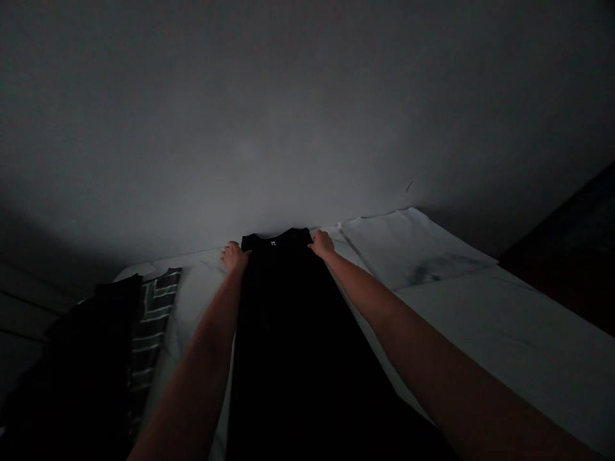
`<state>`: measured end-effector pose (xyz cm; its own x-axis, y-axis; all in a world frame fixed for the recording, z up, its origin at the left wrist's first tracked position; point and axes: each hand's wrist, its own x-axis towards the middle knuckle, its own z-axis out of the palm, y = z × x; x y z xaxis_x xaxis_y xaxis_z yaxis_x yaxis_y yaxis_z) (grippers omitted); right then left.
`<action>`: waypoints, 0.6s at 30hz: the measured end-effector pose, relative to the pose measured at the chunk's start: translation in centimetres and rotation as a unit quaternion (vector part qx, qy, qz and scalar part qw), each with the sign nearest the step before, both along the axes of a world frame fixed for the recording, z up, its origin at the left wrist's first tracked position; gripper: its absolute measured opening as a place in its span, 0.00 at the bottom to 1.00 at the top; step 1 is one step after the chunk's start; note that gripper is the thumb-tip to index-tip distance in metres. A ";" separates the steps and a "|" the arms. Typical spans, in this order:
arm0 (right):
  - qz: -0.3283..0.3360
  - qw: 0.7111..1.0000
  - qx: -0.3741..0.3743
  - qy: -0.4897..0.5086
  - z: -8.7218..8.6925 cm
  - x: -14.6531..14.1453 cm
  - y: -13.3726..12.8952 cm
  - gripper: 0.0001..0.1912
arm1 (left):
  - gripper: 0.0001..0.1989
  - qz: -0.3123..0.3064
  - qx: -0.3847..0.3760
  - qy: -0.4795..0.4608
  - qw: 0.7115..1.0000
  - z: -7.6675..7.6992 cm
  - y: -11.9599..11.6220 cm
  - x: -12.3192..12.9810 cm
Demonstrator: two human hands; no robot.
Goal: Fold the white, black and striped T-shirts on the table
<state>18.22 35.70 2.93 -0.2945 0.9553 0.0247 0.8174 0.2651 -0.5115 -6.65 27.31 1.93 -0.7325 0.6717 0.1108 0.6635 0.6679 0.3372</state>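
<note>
A long black garment (288, 333), sleeveless as far as the dim light shows, lies spread on the white marbled table. Its neckline, with a small pale label, faces the wall, and the lower part runs out of view towards me. My left hand (234, 257) pinches the garment's left shoulder edge. On the opposite shoulder, my right hand (321, 244) is closed round the fabric edge between thumb and fingers. Both arms reach straight forward, one along each side of the cloth.
At the left lies a pile of dark clothes (91, 358) beside a striped cloth (152, 314). A white sheet-like piece (408, 246) with a grey smudge lies at the back right of the table (519, 339). Behind the table rises a grey wall (288, 115).
</note>
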 end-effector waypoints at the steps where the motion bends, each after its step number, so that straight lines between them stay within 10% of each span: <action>1: -0.003 1.000 0.005 -0.001 -0.1 0.4 -0.8 0.20 | 0.25 0.002 0.017 0.031 0.999 0.4 -0.5 0.9; 6: 0.097 0.995 0.032 -0.003 -0.3 4.8 -7.8 0.11 | 0.14 -0.250 0.046 0.130 0.958 2.2 -4.5 7.9; 11: 0.164 0.982 -0.066 -0.062 0.9 12.6 -18.3 0.13 | 0.11 -0.649 -0.010 0.039 0.760 2.4 -12.3 16.5; 18: 0.158 0.968 -0.154 -0.116 1.9 23.6 -30.0 0.19 | 0.17 -0.764 -0.012 0.008 0.645 1.7 -19.7 24.0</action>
